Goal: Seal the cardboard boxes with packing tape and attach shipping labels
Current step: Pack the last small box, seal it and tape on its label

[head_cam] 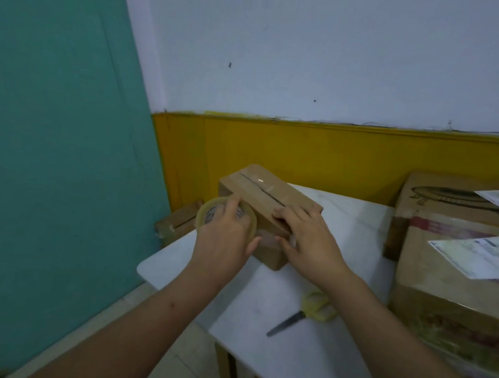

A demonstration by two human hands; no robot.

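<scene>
Small brown box (266, 203) on table corner — top seam taped (clear roll (208, 215) alongside).

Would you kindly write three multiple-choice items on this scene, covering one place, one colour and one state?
1. Where are the scissors?
A. on the table, near side of the small box
B. on the small box
C. on the floor

2. What colour are the scissors' handles?
A. red
B. yellow
C. black

3. What does the left hand hold?
A. a label
B. nothing
C. the tape roll

Key: 1 A, they lie on the table, nearer than the small box; 2 B, handles yellow; 3 C, fingers grip the tape roll.
</scene>
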